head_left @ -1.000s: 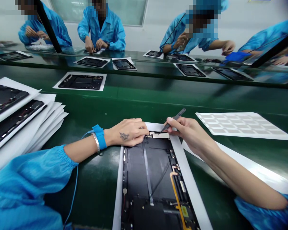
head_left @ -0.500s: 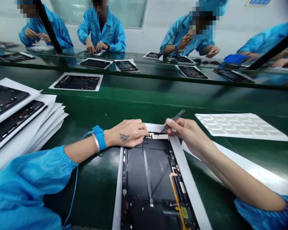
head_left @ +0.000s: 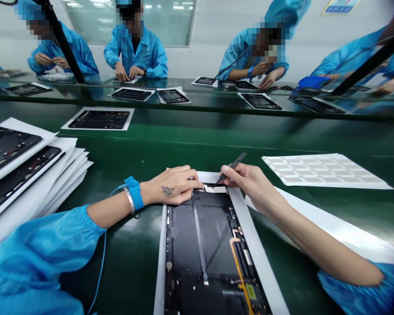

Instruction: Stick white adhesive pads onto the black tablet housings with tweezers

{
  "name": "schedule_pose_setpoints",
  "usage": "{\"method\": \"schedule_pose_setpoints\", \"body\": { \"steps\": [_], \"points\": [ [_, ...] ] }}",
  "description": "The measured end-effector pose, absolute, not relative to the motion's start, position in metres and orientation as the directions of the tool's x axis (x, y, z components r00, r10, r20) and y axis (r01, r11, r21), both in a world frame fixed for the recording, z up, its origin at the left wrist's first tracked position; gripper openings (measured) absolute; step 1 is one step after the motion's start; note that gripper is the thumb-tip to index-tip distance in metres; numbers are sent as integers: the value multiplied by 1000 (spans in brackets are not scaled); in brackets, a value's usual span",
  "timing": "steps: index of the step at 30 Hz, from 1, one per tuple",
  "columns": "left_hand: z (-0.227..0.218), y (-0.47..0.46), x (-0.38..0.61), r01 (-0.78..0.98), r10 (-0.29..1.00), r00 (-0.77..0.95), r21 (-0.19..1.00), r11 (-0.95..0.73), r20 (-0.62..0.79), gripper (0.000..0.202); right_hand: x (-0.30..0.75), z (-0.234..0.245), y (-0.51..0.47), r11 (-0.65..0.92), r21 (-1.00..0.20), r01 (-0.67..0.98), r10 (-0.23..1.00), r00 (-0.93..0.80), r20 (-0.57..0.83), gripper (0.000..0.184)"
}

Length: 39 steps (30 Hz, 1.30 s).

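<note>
An opened black device panel (head_left: 210,245) lies on a white sheet (head_left: 249,245) on the green table in front of me. My left hand (head_left: 172,186), wearing a blue wrist strap (head_left: 134,192), rests curled on the panel's far left corner, fingers pressed down on it. My right hand (head_left: 249,181) pinches dark tweezers (head_left: 231,165), their tip touching a small pale sticker (head_left: 215,189) at the panel's far edge.
A stack of panels on white sheets (head_left: 26,170) sits at the left. A sheet of pale stickers (head_left: 318,170) lies at the right. More panels (head_left: 100,119) lie on the belt beyond. Several people in blue coats work across the table.
The view has tilted slightly, so everything sits a little lower and leftward in frame. Both hands stay at the panel's far edge with the tweezers tip on the sticker.
</note>
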<state>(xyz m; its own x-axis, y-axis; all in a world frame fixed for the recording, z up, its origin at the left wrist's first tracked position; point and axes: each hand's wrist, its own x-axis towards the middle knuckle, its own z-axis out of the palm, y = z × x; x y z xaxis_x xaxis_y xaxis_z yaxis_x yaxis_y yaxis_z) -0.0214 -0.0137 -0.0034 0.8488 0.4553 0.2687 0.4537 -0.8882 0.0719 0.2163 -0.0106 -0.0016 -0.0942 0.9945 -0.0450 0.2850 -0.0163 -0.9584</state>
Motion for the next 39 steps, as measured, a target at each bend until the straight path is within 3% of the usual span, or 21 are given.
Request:
{"method": "schedule_pose_setpoints", "body": {
  "steps": [4, 9, 17, 23, 35, 39],
  "points": [
    [-1, -15, -22, 464, 468, 846, 80, -882, 253, 34, 220, -6, -11, 145, -904, 403, 987, -125, 103, 52],
    [-4, -14, -23, 453, 462, 843, 97, -886, 277, 35, 218, -4, -23, 281, -865, 416, 959, -84, 271, 42],
    [-6, -14, -23, 437, 434, 845, 64, -897, 312, 31, 208, -8, -33, 501, -723, 476, 866, -278, 417, 33],
    [-6, -14, -24, 430, 424, 850, 52, -901, 312, 29, 209, -7, -37, 703, -553, 447, 711, -412, 570, 22],
    [-4, -14, -22, 452, 438, 863, 3, -892, 253, 28, 207, -2, -39, 600, -667, 442, 798, -391, 459, 30],
    [-2, -15, -21, 442, 425, 872, -17, -897, 243, 28, 218, 1, -41, 418, -776, 472, 908, -251, 337, 35]
  ]
}}
